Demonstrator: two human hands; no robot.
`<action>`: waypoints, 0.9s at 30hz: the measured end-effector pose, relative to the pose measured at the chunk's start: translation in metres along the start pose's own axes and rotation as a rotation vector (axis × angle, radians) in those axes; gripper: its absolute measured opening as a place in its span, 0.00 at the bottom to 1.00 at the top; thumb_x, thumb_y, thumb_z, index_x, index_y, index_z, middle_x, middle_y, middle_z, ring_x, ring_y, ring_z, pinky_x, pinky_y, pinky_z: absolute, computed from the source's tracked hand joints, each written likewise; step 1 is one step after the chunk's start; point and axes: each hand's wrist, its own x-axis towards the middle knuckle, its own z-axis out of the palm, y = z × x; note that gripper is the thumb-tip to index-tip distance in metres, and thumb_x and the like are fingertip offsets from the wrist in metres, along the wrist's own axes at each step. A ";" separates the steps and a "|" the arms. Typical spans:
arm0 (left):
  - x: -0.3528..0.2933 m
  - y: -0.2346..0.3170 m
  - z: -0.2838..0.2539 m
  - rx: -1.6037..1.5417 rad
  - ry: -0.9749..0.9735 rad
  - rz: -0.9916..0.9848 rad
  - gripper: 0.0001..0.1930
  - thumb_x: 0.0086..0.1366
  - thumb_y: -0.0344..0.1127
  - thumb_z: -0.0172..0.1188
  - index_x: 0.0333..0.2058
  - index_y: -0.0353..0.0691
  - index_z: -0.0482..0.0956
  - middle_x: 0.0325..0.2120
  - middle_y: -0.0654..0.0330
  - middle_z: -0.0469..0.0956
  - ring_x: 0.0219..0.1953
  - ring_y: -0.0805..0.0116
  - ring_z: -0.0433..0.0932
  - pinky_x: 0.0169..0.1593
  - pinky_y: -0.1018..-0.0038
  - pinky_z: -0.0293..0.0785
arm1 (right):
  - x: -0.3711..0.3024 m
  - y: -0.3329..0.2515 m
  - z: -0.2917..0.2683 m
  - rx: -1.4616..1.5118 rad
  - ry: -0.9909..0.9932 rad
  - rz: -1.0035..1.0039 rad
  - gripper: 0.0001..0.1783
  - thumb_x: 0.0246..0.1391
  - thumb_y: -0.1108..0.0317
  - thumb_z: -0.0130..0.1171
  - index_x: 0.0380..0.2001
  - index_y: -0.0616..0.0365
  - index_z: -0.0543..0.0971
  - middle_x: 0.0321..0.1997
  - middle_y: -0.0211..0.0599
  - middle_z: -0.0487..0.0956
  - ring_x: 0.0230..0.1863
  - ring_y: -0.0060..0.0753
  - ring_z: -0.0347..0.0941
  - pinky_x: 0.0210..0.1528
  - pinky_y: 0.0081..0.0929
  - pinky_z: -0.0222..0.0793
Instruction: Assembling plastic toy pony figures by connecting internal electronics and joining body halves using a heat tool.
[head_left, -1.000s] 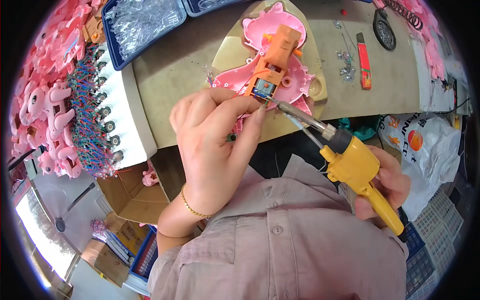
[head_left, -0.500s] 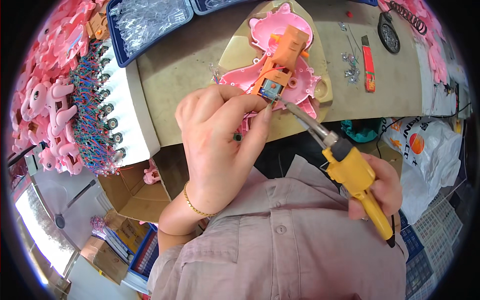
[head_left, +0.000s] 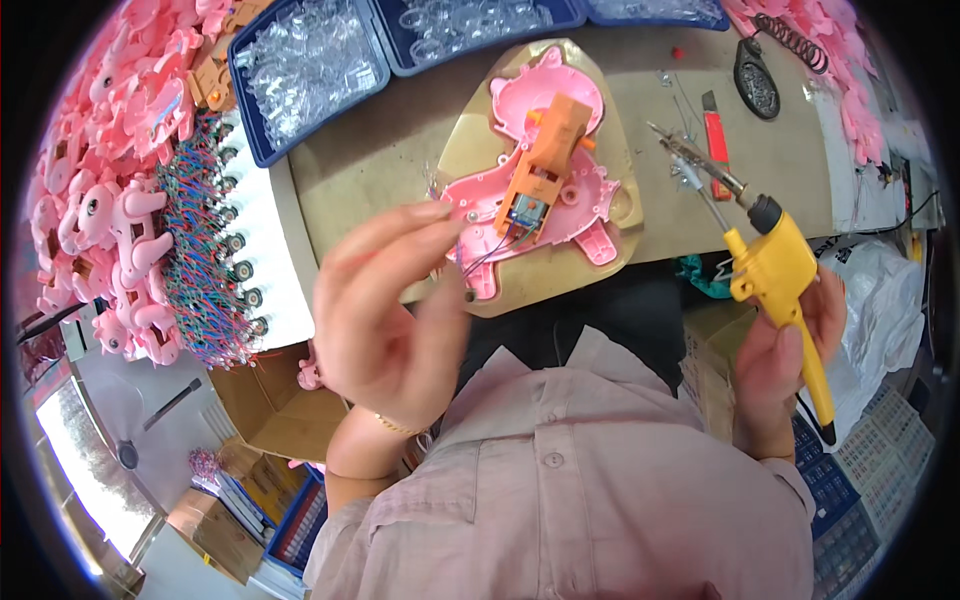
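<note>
— What is the left hand (head_left: 385, 315) doing in the head view?

— It is raised above the near edge of the tan worktop (head_left: 380, 150), palm turned toward the person, fingers (head_left: 395, 235) loosely spread and pointing far-right. The fingertips reach the thin wires (head_left: 480, 258) that trail from the pink plastic toy shell (head_left: 560, 200); whether they pinch them, I cannot tell.

— And the shell itself?

— It lies open on a beige curved pad (head_left: 610, 250) in the middle of the worktop, with an orange plastic motor housing (head_left: 540, 165) sitting in it.

— The right hand (head_left: 785, 355)?

— Low on the right, near the body, fingers wrapped around the handle of a yellow soldering gun (head_left: 780, 275), whose metal tip (head_left: 690, 160) points far-left, clear of the shell.

— What lies around?

— Blue trays of clear plastic parts (head_left: 305, 65) on the far side, pink toy bodies (head_left: 110, 220) heaped at left, and a red utility knife (head_left: 715, 140) to the right.
</note>
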 end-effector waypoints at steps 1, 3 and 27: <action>0.002 0.008 0.000 -0.182 0.048 -0.258 0.16 0.60 0.22 0.55 0.47 0.32 0.73 0.40 0.50 0.77 0.35 0.71 0.76 0.38 0.79 0.73 | 0.005 0.003 0.000 0.021 0.043 0.021 0.32 0.55 0.57 0.52 0.58 0.66 0.59 0.55 0.49 0.68 0.50 0.38 0.70 0.48 0.31 0.70; 0.019 0.016 0.000 -0.478 0.047 -0.628 0.16 0.67 0.24 0.46 0.53 0.31 0.67 0.40 0.52 0.78 0.28 0.79 0.74 0.33 0.83 0.70 | 0.012 0.006 -0.005 0.045 0.086 0.029 0.31 0.56 0.59 0.50 0.58 0.67 0.59 0.55 0.49 0.68 0.49 0.37 0.71 0.47 0.30 0.71; 0.011 0.003 0.020 0.065 -0.266 -0.597 0.04 0.57 0.27 0.60 0.32 0.37 0.78 0.23 0.60 0.76 0.27 0.66 0.74 0.32 0.74 0.70 | 0.013 -0.008 0.015 0.080 -0.144 0.148 0.36 0.55 0.53 0.55 0.59 0.62 0.58 0.54 0.47 0.69 0.46 0.36 0.71 0.43 0.30 0.72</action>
